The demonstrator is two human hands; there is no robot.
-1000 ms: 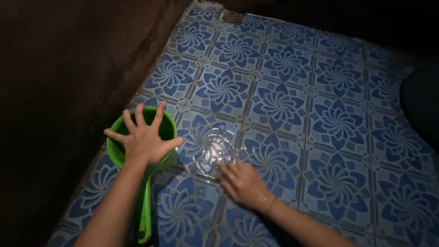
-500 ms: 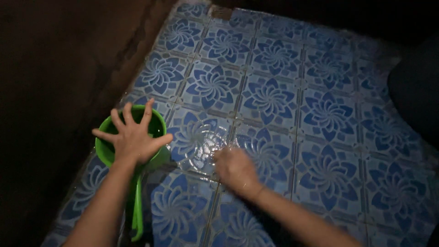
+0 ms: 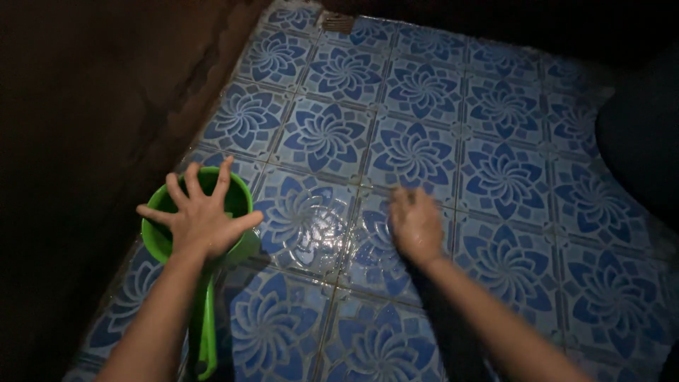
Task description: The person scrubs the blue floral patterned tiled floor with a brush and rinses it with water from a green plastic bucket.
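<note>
The left hand (image 3: 201,219) lay splayed open over the green water dipper (image 3: 164,237) near the floor's left edge, while the right hand (image 3: 416,225) pressed flat, holding nothing, on the wet blue tiled floor (image 3: 495,177).

Under me is a floor (image 3: 453,106) of blue tiles with white flower patterns, wet and shiny near the middle. A green dipper (image 3: 237,205) with a long handle sits on it by the dark wall. 1 drain grate (image 3: 338,22) lies at the far edge.
</note>
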